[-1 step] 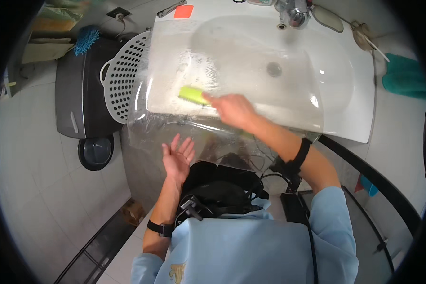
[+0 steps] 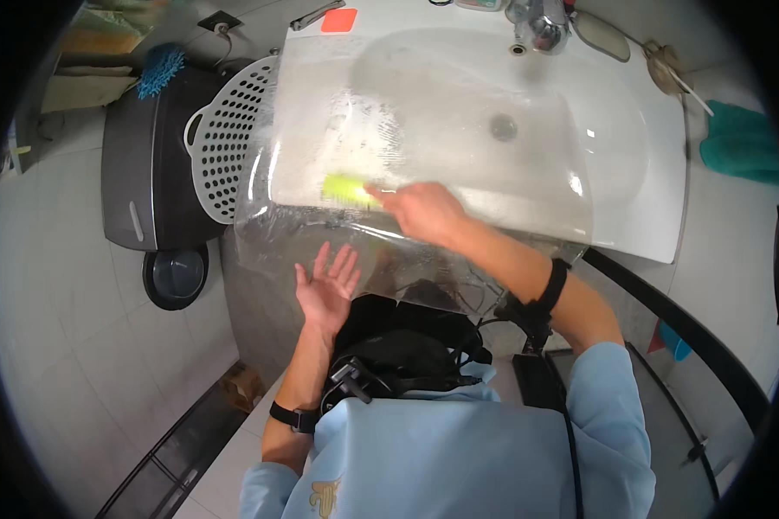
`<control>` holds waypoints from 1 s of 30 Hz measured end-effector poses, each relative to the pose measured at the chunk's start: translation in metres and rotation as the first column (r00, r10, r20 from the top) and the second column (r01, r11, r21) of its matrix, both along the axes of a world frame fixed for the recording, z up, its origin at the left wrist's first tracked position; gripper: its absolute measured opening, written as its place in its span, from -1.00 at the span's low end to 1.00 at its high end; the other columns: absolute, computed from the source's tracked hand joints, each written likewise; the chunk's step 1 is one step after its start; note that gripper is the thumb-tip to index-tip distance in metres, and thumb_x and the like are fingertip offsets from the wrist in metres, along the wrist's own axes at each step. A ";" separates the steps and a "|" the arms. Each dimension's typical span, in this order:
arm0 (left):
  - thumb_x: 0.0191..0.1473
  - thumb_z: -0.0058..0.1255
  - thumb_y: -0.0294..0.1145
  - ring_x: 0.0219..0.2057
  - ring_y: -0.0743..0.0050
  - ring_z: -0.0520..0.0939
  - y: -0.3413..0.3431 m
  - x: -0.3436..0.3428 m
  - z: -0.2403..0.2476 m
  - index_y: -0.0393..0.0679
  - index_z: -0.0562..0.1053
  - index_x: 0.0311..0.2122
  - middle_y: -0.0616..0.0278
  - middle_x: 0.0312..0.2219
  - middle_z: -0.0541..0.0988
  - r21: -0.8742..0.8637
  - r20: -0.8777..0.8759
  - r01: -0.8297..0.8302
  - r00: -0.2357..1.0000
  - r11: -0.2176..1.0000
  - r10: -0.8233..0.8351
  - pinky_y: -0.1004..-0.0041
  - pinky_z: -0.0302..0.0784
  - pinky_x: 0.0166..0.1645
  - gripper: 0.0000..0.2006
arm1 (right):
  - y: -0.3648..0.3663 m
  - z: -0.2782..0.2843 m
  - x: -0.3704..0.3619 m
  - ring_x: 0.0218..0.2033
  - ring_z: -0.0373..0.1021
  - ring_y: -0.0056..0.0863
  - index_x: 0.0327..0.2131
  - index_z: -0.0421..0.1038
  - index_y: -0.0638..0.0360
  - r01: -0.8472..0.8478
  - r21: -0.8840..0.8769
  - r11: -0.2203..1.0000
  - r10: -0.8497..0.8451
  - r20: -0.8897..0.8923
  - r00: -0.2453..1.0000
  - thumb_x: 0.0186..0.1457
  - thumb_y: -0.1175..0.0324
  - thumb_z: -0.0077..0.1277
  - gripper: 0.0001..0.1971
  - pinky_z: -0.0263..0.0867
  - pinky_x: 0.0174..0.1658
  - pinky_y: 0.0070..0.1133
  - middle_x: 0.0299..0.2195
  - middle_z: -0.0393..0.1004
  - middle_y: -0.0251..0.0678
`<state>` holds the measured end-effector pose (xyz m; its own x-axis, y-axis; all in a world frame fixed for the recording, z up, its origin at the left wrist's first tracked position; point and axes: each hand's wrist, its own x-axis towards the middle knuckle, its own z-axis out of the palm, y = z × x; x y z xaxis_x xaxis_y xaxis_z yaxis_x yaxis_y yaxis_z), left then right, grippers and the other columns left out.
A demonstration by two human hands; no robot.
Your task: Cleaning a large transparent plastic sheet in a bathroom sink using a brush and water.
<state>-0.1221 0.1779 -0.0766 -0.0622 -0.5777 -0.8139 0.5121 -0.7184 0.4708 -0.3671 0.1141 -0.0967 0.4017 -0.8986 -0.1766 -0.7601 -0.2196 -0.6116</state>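
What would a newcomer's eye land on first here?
Likely the lime-green brush, motion-blurred in the right-hand grip, over the clear plastic sheet spread across much of the white washbasin. Next, the orange-red square at the washbasin's back-left corner, then the white perforated panel at the sheet's left edge.

Washbasin counter: white, in front of you
Across it: wet clear sheet, overhanging the edge nearest you
Far-left corner: flat orange-red square
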 end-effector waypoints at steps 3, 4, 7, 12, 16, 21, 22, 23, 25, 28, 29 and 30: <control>0.18 -0.39 0.16 0.22 0.03 0.17 -0.007 -0.014 0.015 -0.02 0.05 0.25 -0.05 0.21 0.11 -0.013 -0.330 -0.244 0.917 0.970 0.226 0.09 0.12 0.23 -0.35 | 0.031 0.005 0.002 -0.51 0.44 -0.22 0.15 0.21 -0.16 -0.193 0.116 0.974 0.198 -0.036 0.980 0.03 0.33 -0.08 -0.47 0.34 -0.44 -0.32 -0.57 0.45 -0.23; 0.15 -0.41 0.22 0.24 -0.02 0.12 -0.007 -0.017 0.022 -0.03 0.05 0.25 -0.07 0.23 0.04 -0.014 -0.348 -0.271 0.904 0.963 0.249 0.06 0.09 0.25 -0.31 | 0.038 -0.001 -0.005 -0.50 0.44 -0.24 0.15 0.21 -0.15 -0.169 0.094 0.981 0.173 -0.040 0.984 0.07 0.30 -0.09 -0.49 0.34 -0.43 -0.34 -0.55 0.46 -0.24; 0.13 -0.37 0.22 0.23 -0.07 0.12 -0.012 -0.016 0.023 -0.06 0.07 0.23 -0.09 0.25 -0.03 -0.011 -0.314 -0.253 0.919 0.967 0.237 0.04 0.07 0.26 -0.30 | 0.049 0.002 -0.004 -0.50 0.44 -0.24 0.13 0.23 -0.15 -0.150 0.090 0.985 0.153 -0.021 0.988 0.10 0.31 -0.11 -0.52 0.34 -0.43 -0.33 -0.54 0.46 -0.25; 0.12 -0.35 0.18 0.20 -0.09 0.18 -0.017 -0.017 0.005 -0.08 0.14 0.18 -0.09 0.20 0.12 0.047 -0.387 -0.233 0.892 0.971 0.233 0.01 0.08 0.25 -0.34 | 0.053 -0.005 0.026 -0.52 0.42 -0.13 0.05 0.33 -0.19 -0.137 0.025 0.990 0.124 0.282 0.951 0.07 0.31 -0.05 -0.59 0.32 -0.46 -0.31 -0.58 0.45 -0.11; 0.13 -0.37 0.13 0.18 -0.05 0.23 -0.018 -0.018 0.008 -0.08 0.17 0.16 -0.08 0.14 0.24 0.091 -0.301 -0.250 0.916 0.964 0.266 0.07 0.13 0.22 -0.39 | 0.063 0.008 -0.017 -0.56 0.41 -0.22 0.06 0.32 -0.27 -0.162 0.132 0.978 0.150 0.102 0.983 0.08 0.28 -0.08 -0.58 0.30 -0.50 -0.32 -0.61 0.42 -0.21; 0.20 -0.34 -0.08 0.18 0.15 0.27 -0.030 -0.007 0.004 -0.04 0.17 0.18 0.05 0.16 0.25 0.041 0.021 -0.246 0.969 0.968 0.245 0.19 0.17 0.21 -0.52 | 0.094 0.015 -0.104 -0.61 0.36 -0.30 0.09 0.29 -0.29 -0.026 0.101 0.995 0.053 -0.273 0.961 0.06 0.28 -0.08 -0.53 0.27 -0.55 -0.36 -0.58 0.35 -0.29; 0.20 -0.34 -0.08 0.18 0.15 0.27 -0.031 -0.008 -0.001 -0.04 0.17 0.18 0.05 0.16 0.25 0.034 0.015 -0.250 0.968 0.968 0.250 0.19 0.17 0.21 -0.52 | 0.099 0.015 -0.101 -0.61 0.36 -0.30 0.09 0.29 -0.29 -0.030 0.093 0.995 0.055 -0.277 0.959 0.06 0.28 -0.08 -0.53 0.27 -0.55 -0.36 -0.58 0.35 -0.29; 0.22 -0.33 -0.15 0.16 0.22 0.31 -0.029 -0.007 -0.006 -0.03 0.18 0.18 0.10 0.15 0.27 0.061 0.076 -0.223 0.973 0.973 0.219 0.25 0.19 0.20 -0.55 | 0.106 0.012 -0.094 -0.61 0.36 -0.31 0.10 0.28 -0.27 0.015 0.095 0.995 0.010 -0.262 0.965 0.05 0.30 -0.07 -0.52 0.27 -0.55 -0.36 -0.56 0.35 -0.30; 0.24 -0.32 -0.22 0.14 0.29 0.34 -0.026 -0.008 -0.010 -0.02 0.18 0.18 0.15 0.14 0.30 0.074 0.142 -0.202 0.971 0.977 0.190 0.31 0.21 0.18 -0.59 | 0.104 -0.005 -0.077 -0.60 0.36 -0.31 0.11 0.27 -0.24 0.056 0.085 0.995 -0.034 -0.237 0.971 0.04 0.31 -0.06 -0.50 0.27 -0.54 -0.36 -0.54 0.36 -0.31; 0.25 -0.29 -0.28 0.10 0.38 0.40 -0.022 -0.009 -0.009 -0.01 0.18 0.18 0.20 0.10 0.35 0.107 0.258 -0.120 0.962 0.987 0.089 0.41 0.28 0.12 -0.60 | 0.076 -0.022 -0.022 -0.63 0.35 -0.28 0.09 0.29 -0.25 0.098 -0.101 0.990 -0.101 -0.026 0.995 0.00 0.37 -0.05 -0.49 0.27 -0.55 -0.36 -0.57 0.36 -0.31; 0.24 -0.26 -0.27 0.07 0.39 0.42 -0.020 -0.008 -0.007 -0.01 0.17 0.18 0.22 0.09 0.37 0.107 0.276 -0.085 0.960 0.991 0.053 0.42 0.30 0.09 -0.59 | 0.059 -0.022 -0.003 -0.62 0.37 -0.28 0.10 0.29 -0.24 0.081 -0.140 0.987 -0.084 -0.013 0.996 -0.01 0.38 -0.05 -0.48 0.29 -0.55 -0.36 -0.56 0.37 -0.30; 0.23 -0.23 -0.27 0.05 0.39 0.44 -0.020 -0.007 -0.005 -0.01 0.17 0.19 0.24 0.07 0.39 0.110 0.294 -0.050 0.956 0.993 0.016 0.44 0.33 0.06 -0.58 | 0.043 -0.020 0.012 -0.61 0.39 -0.29 0.10 0.29 -0.20 0.097 -0.185 0.978 -0.096 0.014 0.995 -0.02 0.38 -0.05 -0.47 0.30 -0.54 -0.37 -0.54 0.39 -0.29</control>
<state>-0.1292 0.1582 -0.0814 0.2052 -0.4773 -0.8544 0.3890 -0.7613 0.5187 -0.3550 0.1568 -0.1170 0.3123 -0.9500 -0.0013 -0.7800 -0.2556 -0.5711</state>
